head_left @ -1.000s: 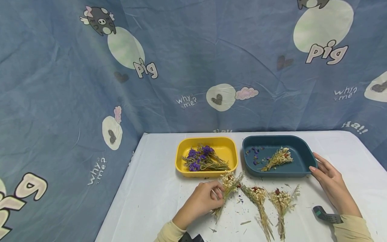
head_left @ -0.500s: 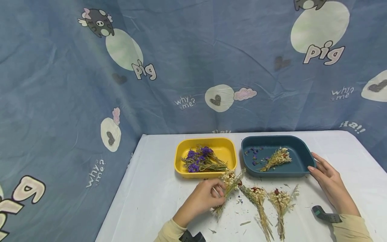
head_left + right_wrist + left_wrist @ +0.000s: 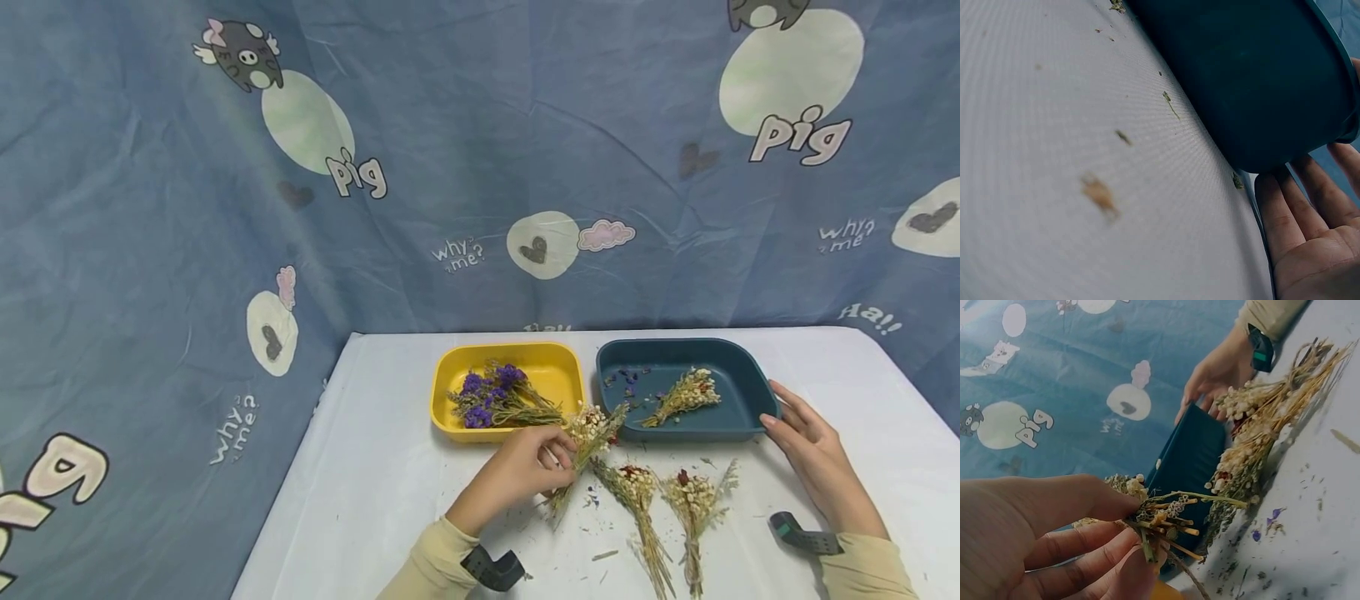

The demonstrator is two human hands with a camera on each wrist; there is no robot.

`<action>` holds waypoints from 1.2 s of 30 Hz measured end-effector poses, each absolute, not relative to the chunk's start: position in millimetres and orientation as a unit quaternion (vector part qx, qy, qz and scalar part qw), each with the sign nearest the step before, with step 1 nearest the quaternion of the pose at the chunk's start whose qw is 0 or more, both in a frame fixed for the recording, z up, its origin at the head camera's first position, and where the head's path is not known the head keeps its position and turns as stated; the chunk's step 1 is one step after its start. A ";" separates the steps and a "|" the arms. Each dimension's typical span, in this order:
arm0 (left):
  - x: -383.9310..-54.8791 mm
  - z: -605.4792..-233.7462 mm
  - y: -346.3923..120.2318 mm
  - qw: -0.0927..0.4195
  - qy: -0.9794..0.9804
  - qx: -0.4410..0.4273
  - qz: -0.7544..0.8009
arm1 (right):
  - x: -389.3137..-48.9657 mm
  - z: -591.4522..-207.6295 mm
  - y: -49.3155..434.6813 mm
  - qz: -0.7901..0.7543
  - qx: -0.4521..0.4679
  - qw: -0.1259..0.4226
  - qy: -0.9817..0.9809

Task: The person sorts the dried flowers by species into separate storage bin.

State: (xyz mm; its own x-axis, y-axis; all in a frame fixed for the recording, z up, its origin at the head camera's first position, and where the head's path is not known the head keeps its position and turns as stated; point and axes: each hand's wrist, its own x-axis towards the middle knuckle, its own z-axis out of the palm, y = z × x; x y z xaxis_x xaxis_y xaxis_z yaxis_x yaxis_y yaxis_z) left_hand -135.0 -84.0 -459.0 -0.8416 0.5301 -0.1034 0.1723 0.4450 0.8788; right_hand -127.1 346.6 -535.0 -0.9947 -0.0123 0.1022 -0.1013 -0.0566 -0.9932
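Observation:
My left hand [image 3: 528, 467] pinches the stems of a dried flower bouquet [image 3: 590, 429] between thumb and fingers, its cream blooms over the front gap between the two trays. In the left wrist view, the cut stem ends [image 3: 1179, 528] poke out past the thumb. My right hand [image 3: 813, 454] rests with fairly straight fingers against the right end of the dark blue tray [image 3: 690, 432]; in the right wrist view its fingertips are at the tray's lower corner. Inside that tray lie another dried bouquet [image 3: 686, 396] and scattered purple petals [image 3: 628, 379].
Left of the blue tray stands a yellow tray [image 3: 442, 417] with purple dried flowers [image 3: 480, 408]. Two more dried bouquets, one [image 3: 637, 508] nearer the middle and one [image 3: 693, 517] to its right, lie on the white table [image 3: 360, 483] among plant crumbs. A patterned blue cloth [image 3: 420, 167] hangs behind.
My left hand has moved right and slightly up with the bouquet, whose blooms now overlap the blue tray's front left corner. The right hand has stayed at the blue tray.

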 end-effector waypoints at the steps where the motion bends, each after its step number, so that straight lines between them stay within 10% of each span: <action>1: -137.3 -458.2 -82.7 0.185 0.831 0.213 0.480 | -127.1 -535.0 346.5 0.725 0.042 0.032 -0.687; 36: -208.1 -437.4 -15.1 0.212 0.819 0.219 0.486 | -127.4 -534.0 345.8 0.721 0.025 0.023 -0.693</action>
State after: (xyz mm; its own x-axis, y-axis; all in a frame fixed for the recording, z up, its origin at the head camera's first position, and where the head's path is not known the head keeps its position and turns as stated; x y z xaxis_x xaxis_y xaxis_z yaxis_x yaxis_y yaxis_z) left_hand -208.1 -15.1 -437.4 -0.8145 0.5644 -0.1341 0.1534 0.4324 0.8885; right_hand -127.4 345.8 -534.0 -0.9977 -0.0008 0.0676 -0.0675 -0.0398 -0.9969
